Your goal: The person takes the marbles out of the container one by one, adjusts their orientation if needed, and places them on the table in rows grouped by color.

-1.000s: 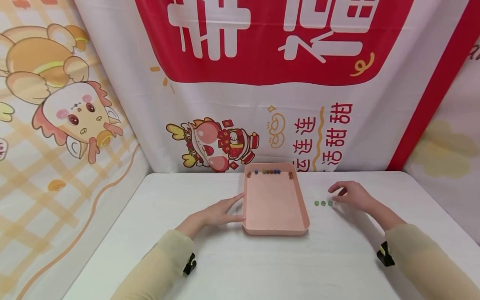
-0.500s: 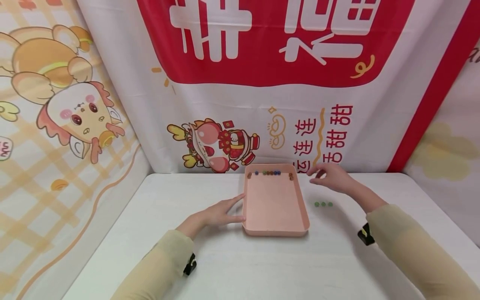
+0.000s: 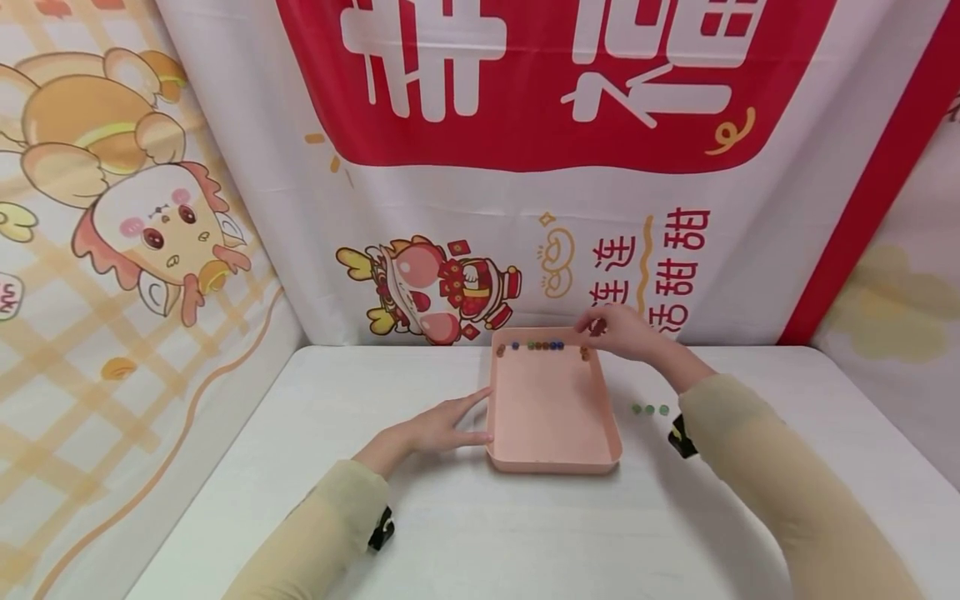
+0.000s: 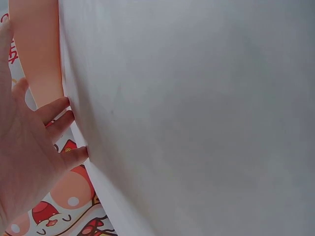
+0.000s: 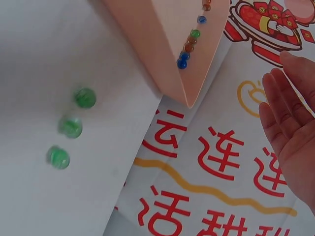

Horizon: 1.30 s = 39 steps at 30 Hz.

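We kept our left hand (image 3: 435, 427) spread against the tray (image 3: 551, 408), green marbles (image 3: 650, 410) to its right, our right hand (image 3: 626, 332) at its far right corner, any pinch untellable, and judged low, gentle release best against rolling.

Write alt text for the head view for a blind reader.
A person's right hand hovers by the far right corner of a shallow pink tray, while their left hand touches its left side. Blue, green and brown marbles lie along the tray's far end; three green marbles sit in a row on the white table to its right.
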### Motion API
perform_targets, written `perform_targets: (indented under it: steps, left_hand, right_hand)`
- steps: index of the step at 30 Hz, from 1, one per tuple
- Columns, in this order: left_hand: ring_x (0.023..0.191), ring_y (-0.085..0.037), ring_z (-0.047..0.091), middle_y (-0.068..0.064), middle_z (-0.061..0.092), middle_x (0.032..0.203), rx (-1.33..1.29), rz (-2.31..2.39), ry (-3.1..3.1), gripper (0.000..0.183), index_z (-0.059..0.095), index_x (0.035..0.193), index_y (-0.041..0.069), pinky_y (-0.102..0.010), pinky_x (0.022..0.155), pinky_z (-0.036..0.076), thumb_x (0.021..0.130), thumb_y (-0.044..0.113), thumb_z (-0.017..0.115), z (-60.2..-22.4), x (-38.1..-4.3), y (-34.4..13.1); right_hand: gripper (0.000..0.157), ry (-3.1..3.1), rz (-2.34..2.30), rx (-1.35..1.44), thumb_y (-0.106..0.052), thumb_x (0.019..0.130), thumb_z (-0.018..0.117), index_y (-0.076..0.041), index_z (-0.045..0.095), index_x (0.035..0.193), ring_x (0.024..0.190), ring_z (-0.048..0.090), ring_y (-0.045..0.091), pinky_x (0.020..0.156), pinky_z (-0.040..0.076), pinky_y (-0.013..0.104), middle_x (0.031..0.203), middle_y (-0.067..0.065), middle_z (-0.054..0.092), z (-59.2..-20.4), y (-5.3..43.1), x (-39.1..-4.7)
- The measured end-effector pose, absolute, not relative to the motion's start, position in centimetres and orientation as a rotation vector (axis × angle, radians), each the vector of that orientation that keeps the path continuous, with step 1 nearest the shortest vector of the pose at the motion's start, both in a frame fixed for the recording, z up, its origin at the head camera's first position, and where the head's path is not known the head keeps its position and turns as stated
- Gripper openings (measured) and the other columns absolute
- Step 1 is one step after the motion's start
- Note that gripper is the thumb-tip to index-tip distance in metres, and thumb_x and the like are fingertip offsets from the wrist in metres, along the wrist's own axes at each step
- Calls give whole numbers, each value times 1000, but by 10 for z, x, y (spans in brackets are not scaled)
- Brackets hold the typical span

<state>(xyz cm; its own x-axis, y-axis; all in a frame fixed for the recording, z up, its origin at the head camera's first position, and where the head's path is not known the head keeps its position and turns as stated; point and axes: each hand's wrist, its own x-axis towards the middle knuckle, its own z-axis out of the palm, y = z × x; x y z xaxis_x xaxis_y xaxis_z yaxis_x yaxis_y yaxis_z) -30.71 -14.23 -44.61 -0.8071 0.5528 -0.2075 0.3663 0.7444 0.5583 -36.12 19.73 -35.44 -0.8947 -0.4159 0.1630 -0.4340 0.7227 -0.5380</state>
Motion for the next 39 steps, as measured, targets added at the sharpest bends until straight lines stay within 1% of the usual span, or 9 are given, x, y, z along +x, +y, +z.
perform_targets:
  steps: [7,12,14,18,26,29,32,36,39]
  left_hand:
    - [145,-25,20,-1,21,160,703,710,2583,88,13,156,37,-53,114,19,86,64,59,-447,-308,-143]
    - [145,-25,20,0,21,160,706,711,2574,90,12,156,39,-53,114,20,85,67,59,-454,-313,-144]
    - [145,-25,20,1,22,159,697,722,2567,90,13,155,40,-53,114,20,84,69,59,-457,-314,-145]
    - [145,-23,19,2,21,160,689,726,2561,90,12,155,41,-52,114,19,83,69,59,-459,-316,-146]
    - [145,-24,19,0,22,159,717,753,2564,85,14,156,36,-51,114,20,88,59,61,-445,-308,-144]
    - [145,-23,19,0,22,159,722,748,2564,85,13,156,36,-51,114,20,89,59,60,-443,-307,-143]
    - [145,-23,20,0,22,159,710,746,2570,85,14,156,36,-51,114,21,88,60,60,-443,-306,-143]
    - [145,-23,20,2,23,159,679,736,2580,86,14,156,39,-51,114,20,87,62,60,-444,-306,-143]
    - [145,-22,20,2,23,159,669,728,2584,85,14,155,40,-51,114,20,87,62,60,-443,-306,-143]
  right_hand:
    - [20,-2916,1017,659,-18,89,72,-6,69,105,91,62,24,70,53,35,103,8,66,-356,172,-375]
    - [21,-2934,1149,579,-16,91,70,-5,68,108,92,61,25,63,54,35,107,11,64,-373,154,-389]
    - [23,-2934,1216,566,-13,91,69,-2,67,112,92,61,25,67,55,37,109,13,64,-381,148,-394]
    - [32,-2926,1303,567,-5,90,67,3,63,121,98,61,27,81,53,40,114,17,63,-395,138,-401]
    - [35,-2962,1283,524,-7,93,64,1,59,126,110,57,31,94,46,44,121,21,61,-414,126,-404]
    - [38,-3000,1449,377,-12,96,62,-6,57,133,114,50,28,98,42,44,126,15,56,-418,121,-400]
    - [40,-3000,1558,293,-16,97,62,-12,55,136,112,47,24,97,40,43,127,10,54,-425,117,-399]
    - [43,-2970,1510,409,-12,96,61,-8,53,138,102,48,26,89,42,41,124,15,56,-432,114,-401]
    - [42,-2975,1437,421,-13,96,62,-8,53,137,95,48,27,81,40,39,115,16,56,-435,113,-402]
